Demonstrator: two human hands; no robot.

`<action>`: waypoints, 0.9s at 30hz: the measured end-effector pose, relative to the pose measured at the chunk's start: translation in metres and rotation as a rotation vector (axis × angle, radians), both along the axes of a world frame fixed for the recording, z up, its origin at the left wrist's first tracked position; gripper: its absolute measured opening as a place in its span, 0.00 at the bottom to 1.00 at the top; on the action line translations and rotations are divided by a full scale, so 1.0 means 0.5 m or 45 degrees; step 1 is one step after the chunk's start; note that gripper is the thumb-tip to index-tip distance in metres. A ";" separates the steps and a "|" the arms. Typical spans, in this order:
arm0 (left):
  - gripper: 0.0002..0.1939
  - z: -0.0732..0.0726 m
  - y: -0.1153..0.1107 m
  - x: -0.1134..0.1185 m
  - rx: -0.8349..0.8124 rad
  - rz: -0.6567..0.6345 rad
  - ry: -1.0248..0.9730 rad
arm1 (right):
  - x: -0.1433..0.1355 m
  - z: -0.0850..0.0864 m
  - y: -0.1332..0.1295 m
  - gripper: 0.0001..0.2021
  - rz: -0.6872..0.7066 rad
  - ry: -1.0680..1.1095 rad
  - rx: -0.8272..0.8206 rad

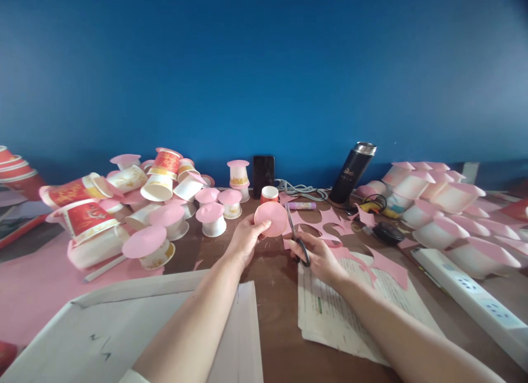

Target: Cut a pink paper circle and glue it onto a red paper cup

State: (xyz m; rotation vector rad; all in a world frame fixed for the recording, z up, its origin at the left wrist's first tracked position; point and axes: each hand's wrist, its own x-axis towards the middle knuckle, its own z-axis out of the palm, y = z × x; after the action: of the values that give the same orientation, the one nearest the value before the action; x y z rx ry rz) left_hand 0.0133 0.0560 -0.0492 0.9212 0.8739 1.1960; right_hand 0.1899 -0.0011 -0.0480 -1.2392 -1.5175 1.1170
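My left hand pinches a round pink paper disc by its lower left edge, thumb on top. A pair of scissors with dark handles is in my right hand. Its blades point up and lie close to the disc's right edge; I cannot tell whether they touch it. Just behind the disc stands a red paper cup, its lower part hidden. Pink paper offcuts with curved cut-outs lie beside the scissors.
Cups with pink discs are heaped at left, and pink-topped white cups at right. A black thermos, a phone and a glue stick are at the back. Printed sheets and a power strip lie at right.
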 end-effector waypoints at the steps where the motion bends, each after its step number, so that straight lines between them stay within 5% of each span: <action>1: 0.18 0.001 -0.001 0.000 0.003 0.003 0.019 | 0.000 -0.001 0.000 0.18 -0.002 -0.002 -0.001; 15: 0.20 0.011 -0.004 -0.004 0.064 -0.004 0.190 | -0.005 0.010 -0.001 0.22 -0.040 0.016 -0.036; 27: 0.19 0.008 -0.002 -0.005 0.040 0.025 0.204 | -0.003 -0.013 0.008 0.22 -0.070 0.079 -0.054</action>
State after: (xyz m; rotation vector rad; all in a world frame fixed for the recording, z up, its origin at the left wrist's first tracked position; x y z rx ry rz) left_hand 0.0109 0.0549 -0.0454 1.0469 0.9963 1.1667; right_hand 0.1883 0.0028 -0.0543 -1.2558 -1.4121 1.1466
